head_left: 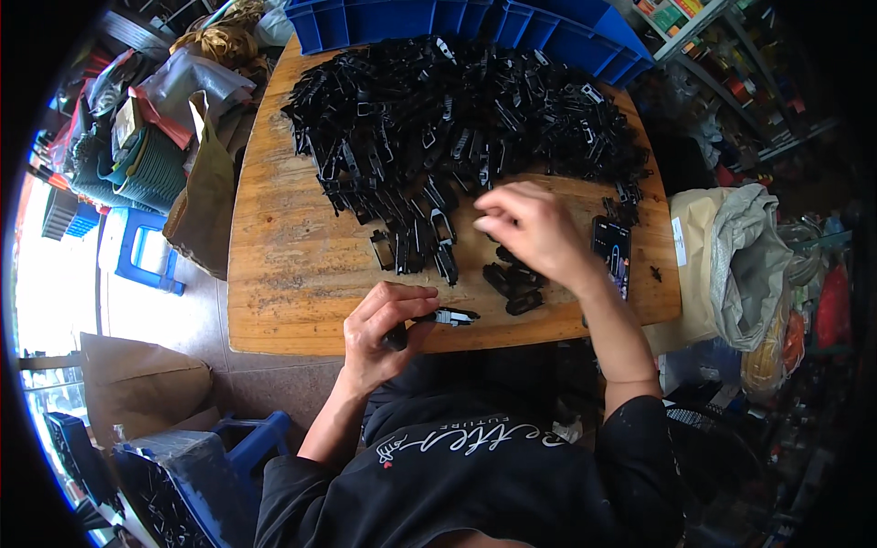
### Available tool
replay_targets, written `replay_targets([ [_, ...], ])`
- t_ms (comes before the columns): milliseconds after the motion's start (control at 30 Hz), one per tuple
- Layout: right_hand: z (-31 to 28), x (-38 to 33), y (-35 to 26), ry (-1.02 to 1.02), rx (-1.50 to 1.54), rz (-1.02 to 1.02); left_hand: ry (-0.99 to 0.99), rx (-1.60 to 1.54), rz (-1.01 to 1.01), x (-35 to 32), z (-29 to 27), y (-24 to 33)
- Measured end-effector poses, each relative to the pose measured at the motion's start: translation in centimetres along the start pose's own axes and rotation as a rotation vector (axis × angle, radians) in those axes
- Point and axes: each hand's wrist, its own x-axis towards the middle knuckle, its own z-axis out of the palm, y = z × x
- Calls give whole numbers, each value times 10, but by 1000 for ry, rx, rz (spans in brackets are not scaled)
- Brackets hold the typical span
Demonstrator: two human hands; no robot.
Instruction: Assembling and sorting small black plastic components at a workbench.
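Observation:
My left hand [382, 331] is closed round a black plastic part [448, 316] at the front edge of the wooden table [283, 283]. The part's far end, with a pale metal-looking strip, sticks out to the right of the fingers. My right hand [534, 226] hovers over the table, slightly blurred, thumb and fingers bent toward each other; whether anything is between them cannot be made out. Below it lies a small group of black parts [523, 300]. A large heap of black plastic parts [411, 137], some with light metal pieces, covers the table's far half.
Blue plastic crates [393, 27] stand along the far edge. A phone [610, 251] with its screen lit lies right of my right wrist. Open sacks [722, 265] stand at the right; a blue stool [142, 248] and a brown paper sack [142, 384] are at the left.

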Motion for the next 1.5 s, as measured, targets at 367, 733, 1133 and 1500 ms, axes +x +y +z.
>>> replay_targets([
  [367, 5, 12, 0, 46, 252, 147, 60, -16, -47, -6, -5, -3],
  [733, -35, -38, 76, 88, -109, 302, -1, -30, -15, 1, 3, -4],
  [1133, -88, -51, 90, -33, -439, 871, -16, -34, -11, 2, 7, -1],
  [1500, -44, -34, 34, 126, -68, 502, 3, -49, -40, -2, 2, -6],
])
